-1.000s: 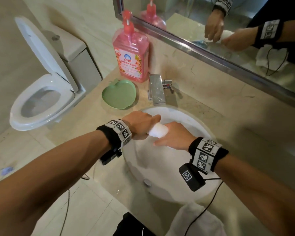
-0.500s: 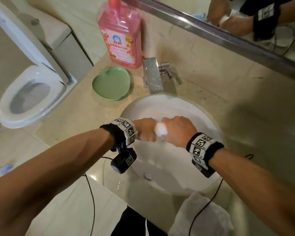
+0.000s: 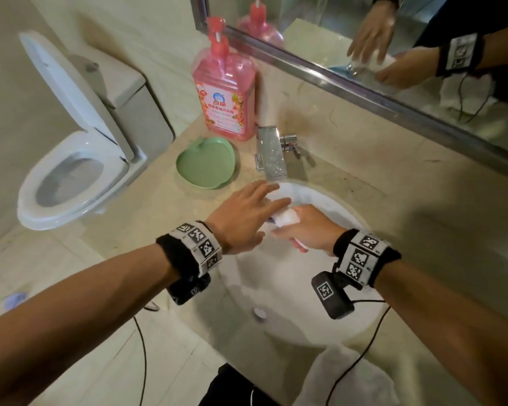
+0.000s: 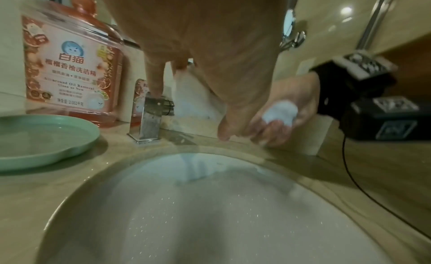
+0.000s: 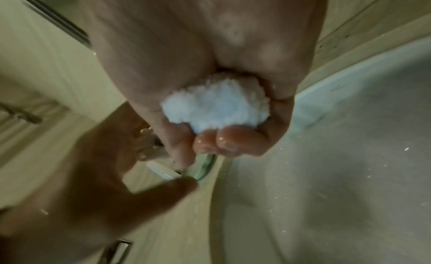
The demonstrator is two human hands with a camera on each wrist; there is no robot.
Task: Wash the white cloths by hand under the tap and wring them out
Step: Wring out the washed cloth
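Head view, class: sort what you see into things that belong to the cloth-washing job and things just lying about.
Belongs to the job:
white cloth, balled in the right hand
left hand, fingers spread
tap
basin
second white cloth, at the counter's edge

Just lying about:
pink soap bottle
green dish
toilet
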